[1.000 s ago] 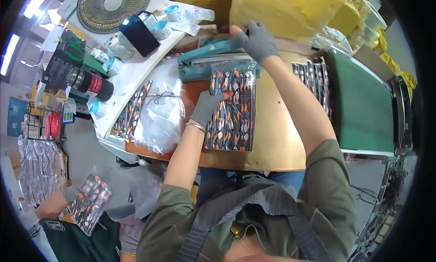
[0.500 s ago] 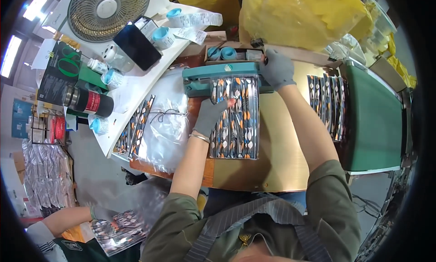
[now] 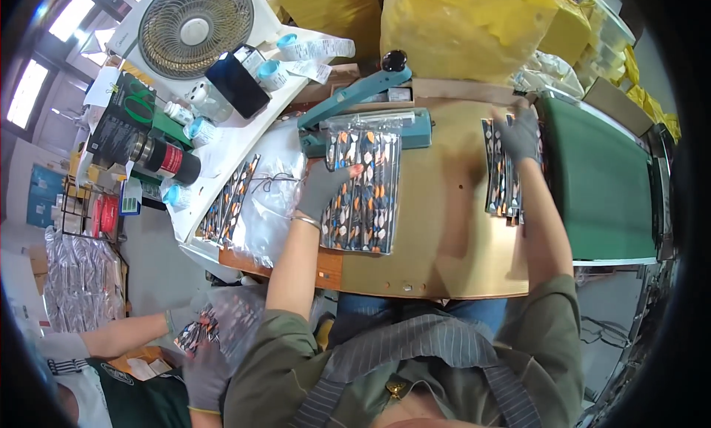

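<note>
My left hand (image 3: 324,193), in a grey glove with a bare thumb tip, grips the left edge of a clear plastic bag (image 3: 363,206). Inside the bag stand dark patterned strips with orange, white and blue marks. Its top end lies at the base of a teal bag sealer (image 3: 418,128), whose lever arm (image 3: 355,102) with a black knob is raised. My gloved right hand (image 3: 521,135), fingers apart, reaches over the top of a row of similar patterned strips (image 3: 502,172) at the right; whether it touches them I cannot tell.
A green conveyor belt (image 3: 603,183) runs along the right. Left of the bag lie tied clear plastic bags (image 3: 266,206) and more strips (image 3: 231,194). A white table (image 3: 215,183) holds a fan (image 3: 194,31), phone, bottle and label rolls. Yellow sacks (image 3: 466,31) stand behind. A co-worker's hands (image 3: 207,380) handle a bag at lower left.
My right hand has left the sealer's lever and moved right to the strips. The lever has swung up. My left hand and the bag have shifted slightly out from the sealer.
</note>
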`<act>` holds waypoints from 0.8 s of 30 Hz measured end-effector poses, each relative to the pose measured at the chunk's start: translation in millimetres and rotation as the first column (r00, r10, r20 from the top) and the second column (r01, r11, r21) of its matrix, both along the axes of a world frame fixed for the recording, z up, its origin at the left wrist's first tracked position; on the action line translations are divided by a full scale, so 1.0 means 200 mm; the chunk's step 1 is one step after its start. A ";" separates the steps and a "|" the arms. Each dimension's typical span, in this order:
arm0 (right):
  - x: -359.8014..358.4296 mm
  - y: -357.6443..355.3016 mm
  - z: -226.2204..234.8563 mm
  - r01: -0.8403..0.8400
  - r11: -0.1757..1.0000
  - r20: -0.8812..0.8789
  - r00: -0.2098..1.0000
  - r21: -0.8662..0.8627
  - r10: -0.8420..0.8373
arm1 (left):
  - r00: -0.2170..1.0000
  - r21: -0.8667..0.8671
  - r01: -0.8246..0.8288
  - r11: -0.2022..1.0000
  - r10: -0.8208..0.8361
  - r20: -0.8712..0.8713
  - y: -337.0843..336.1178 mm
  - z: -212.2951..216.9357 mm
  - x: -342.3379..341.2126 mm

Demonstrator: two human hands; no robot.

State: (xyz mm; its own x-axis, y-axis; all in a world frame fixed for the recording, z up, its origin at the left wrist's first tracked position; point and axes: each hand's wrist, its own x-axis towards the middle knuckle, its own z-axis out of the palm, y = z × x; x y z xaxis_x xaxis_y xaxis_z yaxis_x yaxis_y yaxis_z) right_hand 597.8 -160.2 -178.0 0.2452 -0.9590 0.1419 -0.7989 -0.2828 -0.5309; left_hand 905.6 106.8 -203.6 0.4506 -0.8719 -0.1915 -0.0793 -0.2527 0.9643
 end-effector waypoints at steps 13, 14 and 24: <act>-0.26 0.20 -0.25 0.152 0.947 0.115 0.975 0.284 -0.191 | 0.904 0.097 0.153 0.984 -0.099 -0.416 -0.83 -0.39 -0.88; -0.19 0.29 -0.24 0.040 0.927 0.183 0.976 0.374 -0.116 | 0.766 -0.017 0.181 0.983 -0.152 -0.624 -0.85 -0.40 -0.93; -0.24 0.67 0.07 -0.663 0.739 0.986 0.165 0.119 -0.010 | 0.829 -0.450 0.319 0.834 -0.475 -0.294 -0.40 0.22 -1.00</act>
